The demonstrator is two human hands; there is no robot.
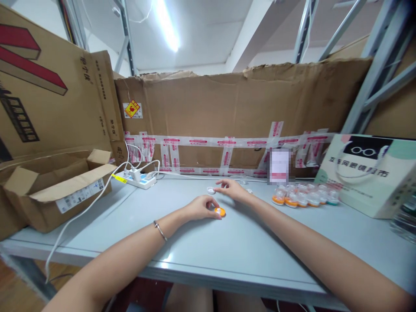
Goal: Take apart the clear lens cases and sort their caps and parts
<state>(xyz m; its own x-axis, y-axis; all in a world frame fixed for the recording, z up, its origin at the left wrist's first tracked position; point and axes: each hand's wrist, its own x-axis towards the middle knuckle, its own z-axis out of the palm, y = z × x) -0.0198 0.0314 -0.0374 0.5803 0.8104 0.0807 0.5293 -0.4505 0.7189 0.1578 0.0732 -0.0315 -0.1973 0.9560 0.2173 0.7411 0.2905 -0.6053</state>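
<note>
Right of both hands (204,207) (231,190), a bag (364,195) reads “眼镜”.

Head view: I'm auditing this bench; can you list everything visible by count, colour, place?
Table: one, grey, foreground
Orange disc: one, orange, centre
Ring: one, white, beyond disc
Clear pieces: count unclear, colourless, back
Containers: count unclear, clear with orange and teal, right
Bag: one, cream and green, right
Bottle: one, clear, right edge
Card: one, white, back right
Power strip: one, white, back left
Cables: several, white, left
Open box: one, brown, left
Printed carton: one, brown, far left
Taped cardboard: one, brown, back
Posts: several, grey, upper sides
Lit tube: one, white, top
Bracelet: one, silver, lower left
Legs: two, bare, bottom
Left hand: one, bare, at disc
Right hand: one, bare, near ring
</note>
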